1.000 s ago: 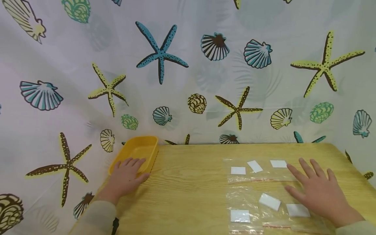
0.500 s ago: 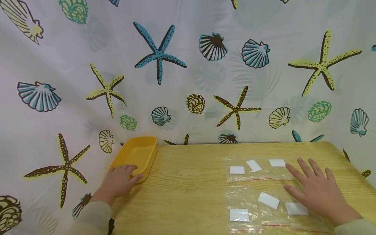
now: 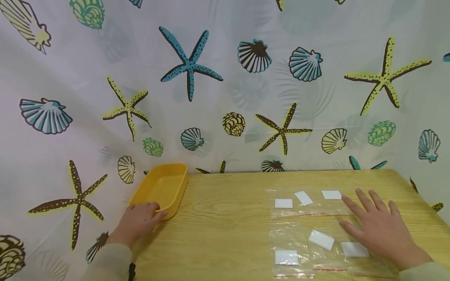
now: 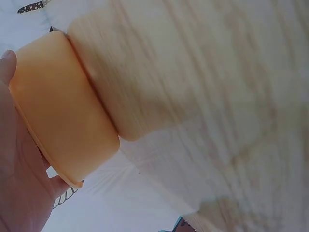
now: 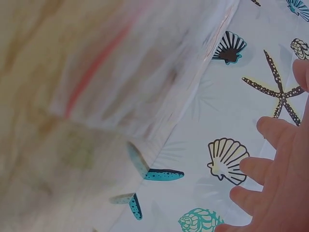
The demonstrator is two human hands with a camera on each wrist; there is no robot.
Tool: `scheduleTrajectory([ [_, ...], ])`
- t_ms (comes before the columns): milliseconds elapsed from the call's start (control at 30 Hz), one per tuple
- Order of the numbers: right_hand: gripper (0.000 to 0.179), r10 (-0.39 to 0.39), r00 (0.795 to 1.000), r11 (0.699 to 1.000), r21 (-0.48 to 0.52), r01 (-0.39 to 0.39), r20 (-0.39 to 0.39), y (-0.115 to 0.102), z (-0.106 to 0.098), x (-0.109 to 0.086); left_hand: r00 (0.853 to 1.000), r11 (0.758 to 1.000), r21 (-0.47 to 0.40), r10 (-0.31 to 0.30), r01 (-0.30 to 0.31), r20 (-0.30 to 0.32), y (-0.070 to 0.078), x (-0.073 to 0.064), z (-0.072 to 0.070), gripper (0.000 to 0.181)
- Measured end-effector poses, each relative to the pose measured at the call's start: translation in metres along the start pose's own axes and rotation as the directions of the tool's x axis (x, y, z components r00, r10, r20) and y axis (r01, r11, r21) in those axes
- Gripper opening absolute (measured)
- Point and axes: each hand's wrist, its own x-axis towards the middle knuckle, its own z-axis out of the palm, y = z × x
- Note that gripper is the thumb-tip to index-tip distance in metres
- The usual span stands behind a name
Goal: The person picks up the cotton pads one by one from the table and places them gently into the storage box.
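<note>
Here, my left hand [image 3: 138, 223] grips the yellow tray [image 3: 164, 191] by its near rim, likely for control; my right hand [image 3: 381, 231], fingers spread over the clear bags [image 3: 289, 233], grips nothing.

We find a yellow, round-cornered tray [image 3: 166, 188], opening upward, at the left; the left hand [image 3: 137, 222] grips its near end. We record clear, red-lined plastic bags [image 3: 288, 236] lying flat, six white rectangles [image 3: 286, 257] visible, near the spread right hand [image 3: 384, 232].
</note>
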Motion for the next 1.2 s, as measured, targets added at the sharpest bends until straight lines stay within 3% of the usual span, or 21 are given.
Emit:
scheduleTrajectory([
  [500, 0.080, 0.005, 1.000, 1.000, 0.009, -0.005, 0.020, 0.001, 0.000, 0.000, 1.000, 1.000, -0.024, 0.000, 0.000, -0.014, -0.004, 0.002, 0.004, 0.043],
  [833, 0.080, 0.003, 1.000, 1.000, 0.000, -0.003, 0.016, 0.002, 0.001, 0.000, 0.999, 0.997, -0.068, 0.045, -0.045, -0.002, -0.010, 0.007, 0.009, 0.042],
  [1200, 0.079, -0.003, 1.000, 1.000, 0.010, 0.003, -0.005, 0.001, -0.001, -0.001, 0.998, 0.996, -0.085, 0.031, -0.026, 0.050, 0.004, 0.006, 0.002, 0.040],
])
